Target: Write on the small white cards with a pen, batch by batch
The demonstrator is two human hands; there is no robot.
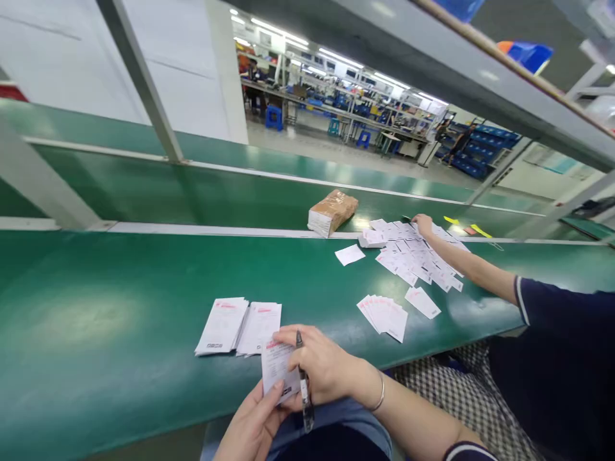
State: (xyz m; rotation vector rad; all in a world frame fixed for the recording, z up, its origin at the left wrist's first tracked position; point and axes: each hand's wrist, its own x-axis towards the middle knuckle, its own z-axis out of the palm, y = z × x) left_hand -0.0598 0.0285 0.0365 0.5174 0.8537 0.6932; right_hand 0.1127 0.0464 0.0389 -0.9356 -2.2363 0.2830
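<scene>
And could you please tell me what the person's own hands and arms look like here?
Both the left hand and the right hand are bare, without gloves. A thin, silver-coloured bangle circles the right wrist. The right forearm is uncovered up to a dark sleeve with white trim at its edge; the left sleeve is out of view.
</scene>
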